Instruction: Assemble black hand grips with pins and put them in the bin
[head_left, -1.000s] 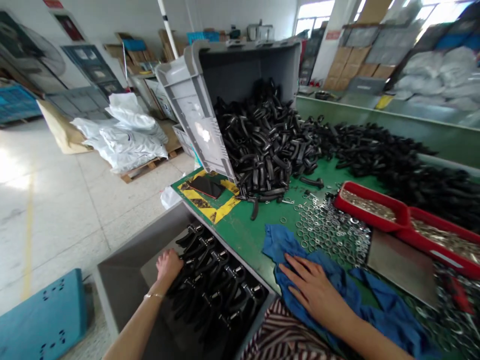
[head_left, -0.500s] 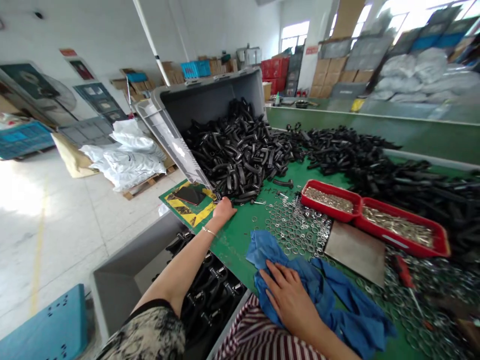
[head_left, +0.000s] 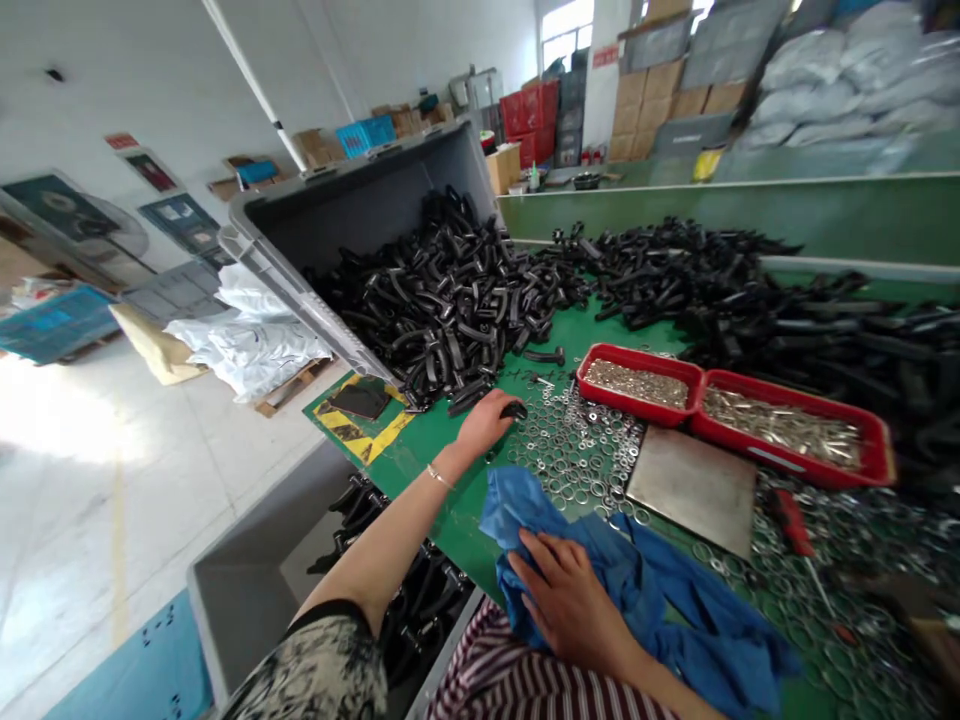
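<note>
My left hand [head_left: 487, 421] reaches across the green table [head_left: 442, 460] and closes on a black plastic handle [head_left: 514, 409] at the foot of a big heap of black handles [head_left: 457, 300]. That heap spills out of a tipped grey crate [head_left: 315, 260]. Flat on a crumpled blue cloth [head_left: 637, 580] near the table's front edge lies my right hand [head_left: 570, 595], its fingers spread. Loose metal washers [head_left: 585, 450] are scattered between the two hands.
Two red trays [head_left: 750, 395] of small metal parts stand to the right, with a grey metal plate [head_left: 694, 490] and a red-handled screwdriver [head_left: 791, 525] in front. A grey bin [head_left: 247, 580] with assembled handles sits below the table's left edge. More handles cover the far right.
My left hand came up out of the low grey bin, reached the table's edge, then slid right to grip a black handle. The right hand stayed on the cloth.
</note>
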